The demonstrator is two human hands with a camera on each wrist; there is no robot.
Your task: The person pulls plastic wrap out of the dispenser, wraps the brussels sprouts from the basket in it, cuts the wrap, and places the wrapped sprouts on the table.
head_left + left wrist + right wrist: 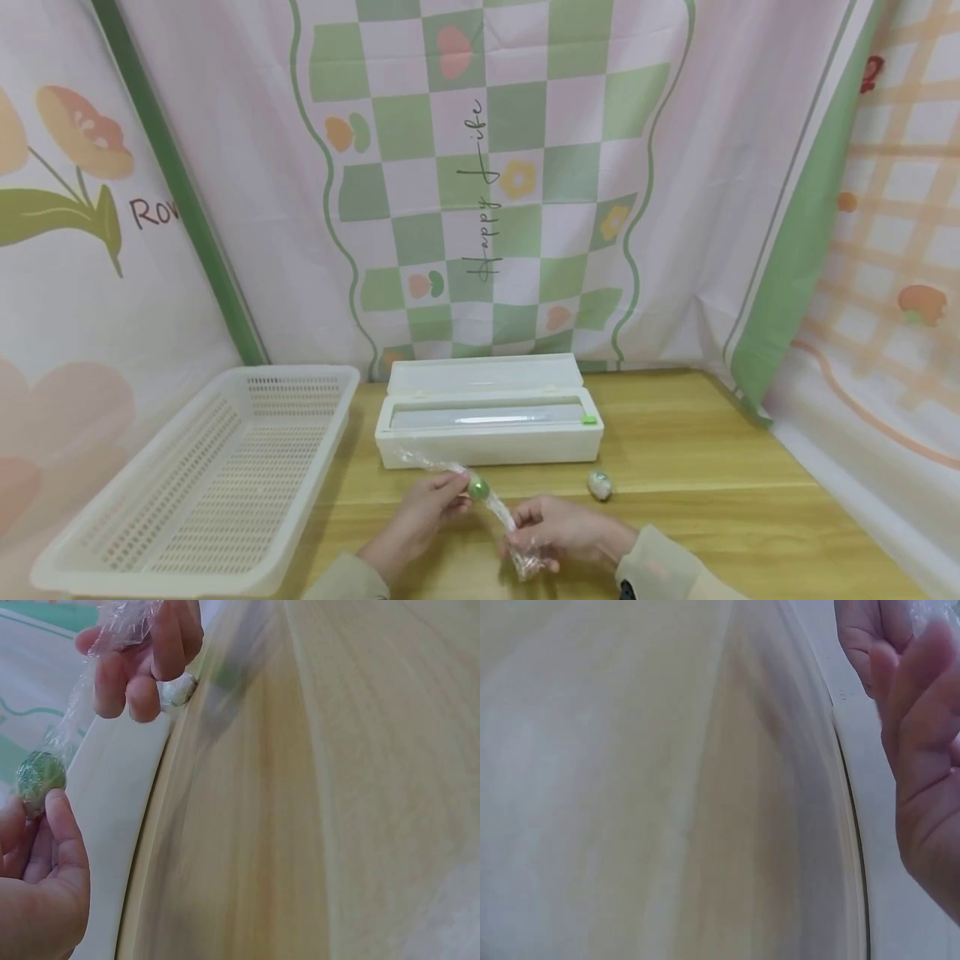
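A small round green vegetable that looks like a Brussels sprout (pixel 478 487) sits inside a long twisted strip of plastic wrap (pixel 500 512). My left hand (pixel 426 513) pinches the wrap close beside the sprout, thumb against fingers. To the right, my right hand (pixel 561 528) grips the bunched tail of the wrap. In the left wrist view, the sprout (pixel 41 777) shows pale veins under the film, with the wrap (pixel 79 705) stretched between both hands. The right wrist view catches the right hand (pixel 930 757) with its held part mostly cut off.
Behind the hands stands a white box (pixel 491 450) with its lid raised, holding a roll (pixel 487 416) and a green tab (pixel 588 420). A second small wrapped ball (pixel 600 485) lies to the right. On the left is a white slotted basket (pixel 318 475).
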